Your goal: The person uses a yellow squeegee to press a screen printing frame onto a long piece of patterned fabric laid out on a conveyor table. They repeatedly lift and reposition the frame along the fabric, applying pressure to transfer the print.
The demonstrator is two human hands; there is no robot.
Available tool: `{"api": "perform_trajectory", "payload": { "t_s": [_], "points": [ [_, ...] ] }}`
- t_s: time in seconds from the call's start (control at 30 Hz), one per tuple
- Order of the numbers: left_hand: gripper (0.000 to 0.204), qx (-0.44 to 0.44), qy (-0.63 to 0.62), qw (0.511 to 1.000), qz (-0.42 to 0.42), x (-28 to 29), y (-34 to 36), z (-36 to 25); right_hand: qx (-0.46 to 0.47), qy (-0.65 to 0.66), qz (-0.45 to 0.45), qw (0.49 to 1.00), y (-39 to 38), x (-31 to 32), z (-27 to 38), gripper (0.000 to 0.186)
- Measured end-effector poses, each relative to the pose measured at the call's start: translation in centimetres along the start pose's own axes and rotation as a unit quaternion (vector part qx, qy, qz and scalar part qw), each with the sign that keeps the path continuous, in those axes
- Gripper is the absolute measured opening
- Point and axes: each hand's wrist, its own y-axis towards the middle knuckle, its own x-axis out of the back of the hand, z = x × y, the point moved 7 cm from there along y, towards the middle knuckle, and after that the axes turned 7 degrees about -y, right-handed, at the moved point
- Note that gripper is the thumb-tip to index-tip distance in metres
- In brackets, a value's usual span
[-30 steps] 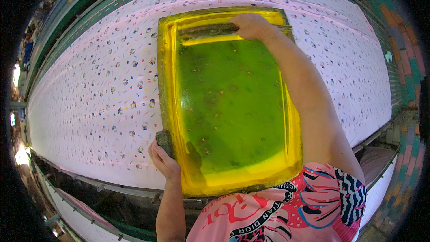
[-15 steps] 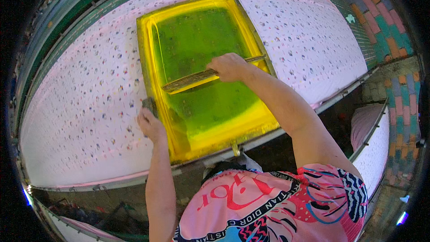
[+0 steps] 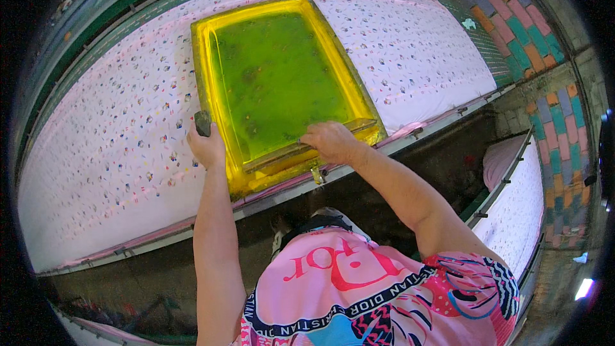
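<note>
A printing screen with a yellow-coated frame and a green, see-through mesh lies on white fabric with a small scattered pattern. My right hand is closed on a long squeegee, which spans the screen's near end, wet yellow along its lower side. At the screen's left edge, my left hand is closed around a dark block-like handle. Whether that handle is fixed to the frame cannot be made out.
The fabric covers a long table whose near edge has a metal rail. A small yellow-stained clamp-like part sticks out at the screen's near side. Another fabric-covered table stands at right, beside coloured floor bricks.
My right hand has drawn the squeegee from mid-screen toward me to the near end. My left hand stays at the dark handle. The whole view has shifted slightly.
</note>
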Motion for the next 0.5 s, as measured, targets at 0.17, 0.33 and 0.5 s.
{"api": "perform_trajectory", "payload": {
  "t_s": [0.17,0.33,0.5],
  "points": [
    [0.06,0.019,0.049,0.999,0.004,-0.3,0.2,0.2,0.031,0.044,-0.062,0.997,-2.7,-0.3,1.6,0.049],
    [0.051,0.054,0.107,0.993,0.015,-0.6,0.2,-0.9,0.03,0.08,-0.054,0.995,-3.7,-0.4,1.4,0.059],
    [0.044,0.056,0.133,0.989,-0.011,0.3,1.3,1.9,0.118,0.192,-0.14,0.964,-6.3,0.1,-1.9,0.054]
  ]
}}
